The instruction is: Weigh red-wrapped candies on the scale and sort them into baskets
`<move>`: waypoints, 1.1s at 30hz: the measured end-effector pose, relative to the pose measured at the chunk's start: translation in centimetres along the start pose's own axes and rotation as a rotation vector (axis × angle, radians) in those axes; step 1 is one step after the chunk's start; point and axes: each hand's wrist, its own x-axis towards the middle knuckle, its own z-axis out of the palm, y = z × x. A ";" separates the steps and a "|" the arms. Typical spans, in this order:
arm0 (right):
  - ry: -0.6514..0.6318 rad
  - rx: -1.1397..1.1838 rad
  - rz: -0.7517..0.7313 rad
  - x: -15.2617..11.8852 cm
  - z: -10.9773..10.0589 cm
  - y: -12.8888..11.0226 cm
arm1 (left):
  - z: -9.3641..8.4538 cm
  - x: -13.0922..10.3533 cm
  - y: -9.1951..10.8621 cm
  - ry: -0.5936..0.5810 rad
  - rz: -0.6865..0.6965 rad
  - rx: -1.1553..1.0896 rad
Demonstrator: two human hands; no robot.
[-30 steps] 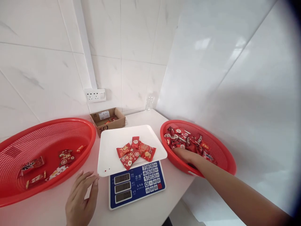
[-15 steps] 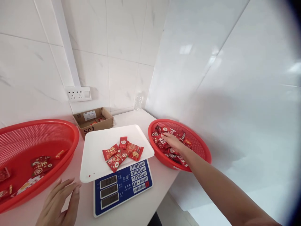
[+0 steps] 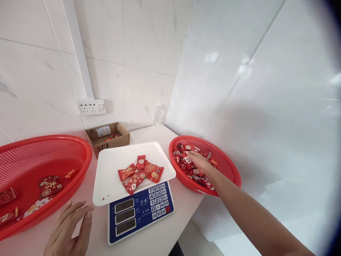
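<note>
My right hand (image 3: pixel 199 163) reaches into the red basket (image 3: pixel 229 167) on the right, its fingers against a red packet (image 3: pixel 188 160) with white print; the fingertips are partly hidden behind the hand. Many small red packets lie around it. My left hand (image 3: pixel 70 227) hovers at the lower left, fingers apart and holding nothing, between the left basket and the scale. Several red packets (image 3: pixel 134 180) rest on the white tray (image 3: pixel 109 167) of the blue scale (image 3: pixel 141 213), whose top display seems to read 0.054.
A larger red basket (image 3: pixel 85 156) with several packets stands at the left. Behind the tray is an open cardboard box (image 3: pixel 114 143) with packets inside. A clear plastic bottle (image 3: pixel 157 116) stands in the corner by the tiled wall, which has a socket (image 3: pixel 92 107).
The view has shifted slightly, moving the scene a little to the right. My right hand stays in the right basket at the packet, and my left hand keeps its open pose.
</note>
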 end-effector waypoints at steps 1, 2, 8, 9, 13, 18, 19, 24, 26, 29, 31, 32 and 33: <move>0.011 -0.008 0.006 -0.1 0.0 0.0 | 0.0 0.0 0.0 0.002 0.001 -0.001; 0.017 -0.015 0.008 -0.1 0.0 0.0 | 0.0 0.1 0.0 0.004 -0.001 0.000; -0.045 -0.041 -0.034 -0.7 0.1 -0.3 | -0.1 0.3 0.1 -0.009 0.018 -0.005; -0.057 -0.047 -0.049 -0.8 0.1 -0.4 | -0.1 0.3 0.2 -0.008 0.024 -0.007; -0.060 -0.072 -0.128 -1.0 0.0 -0.6 | -0.2 0.9 0.9 0.012 0.021 0.020; -0.073 -0.121 -0.231 -1.2 0.1 -1.0 | -0.6 1.6 1.7 -0.019 0.052 0.086; -0.077 -0.133 -0.247 -1.3 0.2 -1.0 | -0.7 1.7 1.8 -0.028 0.063 0.092; -0.032 -0.198 -0.320 -1.4 0.5 -1.2 | -0.7 1.7 1.6 -0.036 0.090 0.093; 0.019 -0.230 -0.328 -1.3 0.4 -1.2 | -0.7 1.7 1.7 -0.034 0.078 0.092; 0.090 -0.279 -0.317 -1.2 0.1 -1.2 | -0.8 1.7 1.9 -0.031 0.048 0.073; 0.123 -0.311 -0.302 -1.2 -0.1 -1.0 | -0.7 1.7 2.1 -0.030 0.029 0.053; 0.136 -0.330 -0.291 -1.2 -0.2 -0.9 | -0.7 1.7 2.2 -0.031 0.021 0.046; 0.142 -0.351 -0.278 -1.2 -0.3 -0.8 | -0.7 1.7 2.2 -0.035 0.016 0.042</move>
